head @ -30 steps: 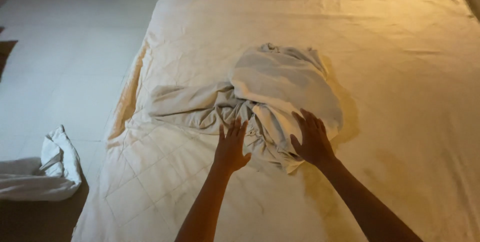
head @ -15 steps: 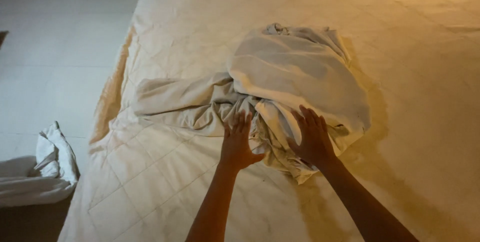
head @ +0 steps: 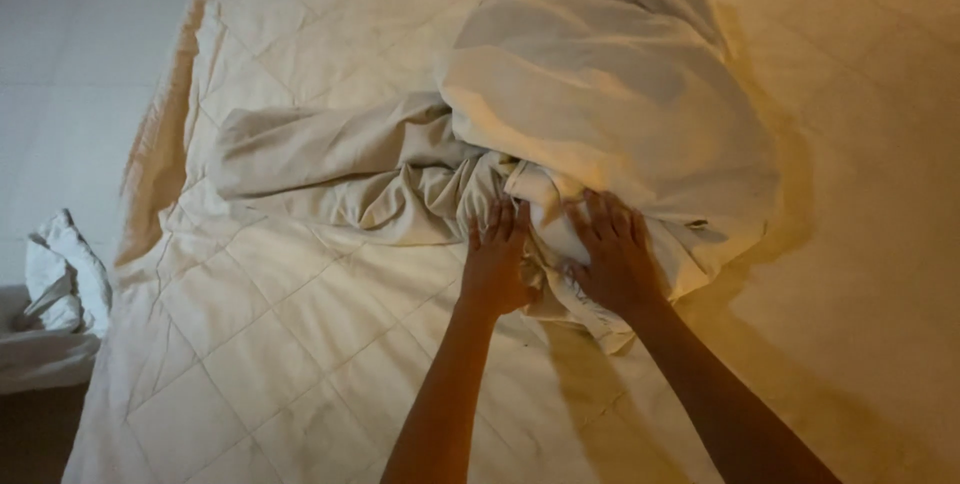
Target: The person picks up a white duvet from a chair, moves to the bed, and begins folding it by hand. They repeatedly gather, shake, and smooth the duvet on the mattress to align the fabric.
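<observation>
Resting under both hands' fingers (head: 505, 219): crumpled sheet (head: 600, 114).

Dim, warm yellow light fills the view, strongest to the right and fading to grey over the floor (head: 80, 74) at the left. The crumpled sheet (head: 600, 114) throws a soft shadow rightward onto the bed (head: 300, 344). Both forearms are dark and underexposed. The picture is slightly soft and grainy, without glare.
</observation>
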